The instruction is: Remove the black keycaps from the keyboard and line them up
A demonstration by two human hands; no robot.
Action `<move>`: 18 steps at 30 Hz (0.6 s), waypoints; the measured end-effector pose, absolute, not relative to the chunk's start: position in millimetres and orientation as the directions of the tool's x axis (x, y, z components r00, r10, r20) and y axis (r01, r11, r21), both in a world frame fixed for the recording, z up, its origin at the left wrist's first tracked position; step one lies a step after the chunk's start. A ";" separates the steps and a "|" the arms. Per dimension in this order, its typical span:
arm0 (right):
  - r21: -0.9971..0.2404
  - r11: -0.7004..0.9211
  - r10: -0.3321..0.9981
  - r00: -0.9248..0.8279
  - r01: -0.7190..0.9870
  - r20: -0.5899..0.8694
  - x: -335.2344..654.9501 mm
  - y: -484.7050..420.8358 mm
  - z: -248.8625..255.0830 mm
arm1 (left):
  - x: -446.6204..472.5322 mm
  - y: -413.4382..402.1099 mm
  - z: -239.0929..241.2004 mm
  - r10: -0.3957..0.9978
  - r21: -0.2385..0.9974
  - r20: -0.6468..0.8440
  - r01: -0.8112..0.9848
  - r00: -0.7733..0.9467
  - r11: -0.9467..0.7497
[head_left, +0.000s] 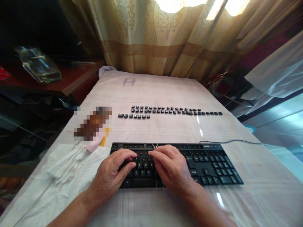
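Note:
A black keyboard point(144, 183) lies in front of me, with several switches bare in its upper rows. My left hand point(113, 171) rests over its left part, thumb and index fingertip curled close together. Something small and dark shows between those fingertips, too unclear to name. My right hand point(174, 167) is closed over the middle of the keyboard, fingers bunched around a thin wire keycap puller point(155, 146). The puller's hooked wire ends show beyond the fingers, and its long wires run down toward me. Loose black keycaps point(163, 110) lie in rows behind the keyboard.
A white cloth point(63, 164) lies at the left, beside a blurred-out item point(94, 123) and a yellow strip point(103, 141). The keyboard's cable point(227, 141) runs off to the right. A glass jug point(40, 66) sits on the wooden desk point(78, 77). Curtains point(151, 41) hang behind.

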State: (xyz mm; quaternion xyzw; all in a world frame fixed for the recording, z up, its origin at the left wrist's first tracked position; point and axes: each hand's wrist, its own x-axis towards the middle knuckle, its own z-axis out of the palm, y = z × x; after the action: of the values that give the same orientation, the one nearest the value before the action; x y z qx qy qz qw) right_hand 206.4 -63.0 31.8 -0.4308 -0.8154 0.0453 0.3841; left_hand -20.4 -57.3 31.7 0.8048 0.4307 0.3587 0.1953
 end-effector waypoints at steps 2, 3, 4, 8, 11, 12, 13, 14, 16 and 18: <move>-0.449 0.666 0.717 -0.346 0.596 0.605 199.0 -66.0 33.7 | -19.5 -58.0 31.4 0.802 0.606 0.451 0.525 0.392 -0.597; -0.452 0.685 0.703 -0.357 0.572 0.615 195.7 -67.1 34.0 | -19.1 -58.5 31.1 0.787 0.595 0.467 0.515 0.403 -0.617; -0.445 0.701 0.688 -0.364 0.558 0.627 192.9 -67.7 33.9 | -18.7 -59.0 30.7 0.774 0.584 0.482 0.508 0.411 -0.633; -0.426 0.715 0.669 -0.363 0.555 0.649 187.5 -66.8 32.8 | -17.8 -59.8 28.6 0.753 0.562 0.515 0.502 0.410 -0.657; -0.414 0.714 0.666 -0.366 0.564 0.650 184.7 -66.3 33.8 | -17.5 -59.0 26.8 0.755 0.566 0.519 0.501 0.401 -0.655; -0.405 0.715 0.664 -0.372 0.570 0.649 183.6 -66.8 34.5 | -17.6 -58.8 26.1 0.755 0.568 0.521 0.498 0.398 -0.655; -0.393 0.716 0.662 -0.383 0.577 0.644 182.8 -67.5 35.4 | -17.8 -58.6 25.6 0.757 0.570 0.521 0.498 0.395 -0.653; -0.380 0.716 0.663 -0.398 0.586 0.634 182.5 -68.1 36.4 | -18.2 -58.6 25.0 0.757 0.571 0.520 0.498 0.395 -0.652; -0.352 0.716 0.662 -0.428 0.602 0.615 185.4 -66.8 39.1 | -19.6 -58.5 24.3 0.758 0.575 0.516 0.494 0.399 -0.652; -0.344 0.704 0.675 -0.435 0.621 0.596 194.7 -58.1 42.8 | -21.7 -58.1 24.2 0.765 0.589 0.507 0.488 0.396 -0.644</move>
State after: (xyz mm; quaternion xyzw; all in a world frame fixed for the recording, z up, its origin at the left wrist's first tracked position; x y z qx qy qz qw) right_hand 194.7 -58.1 42.8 -0.3828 -0.8464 0.0368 0.3685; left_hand -21.7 -58.1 24.2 0.8168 0.3837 0.3933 0.1760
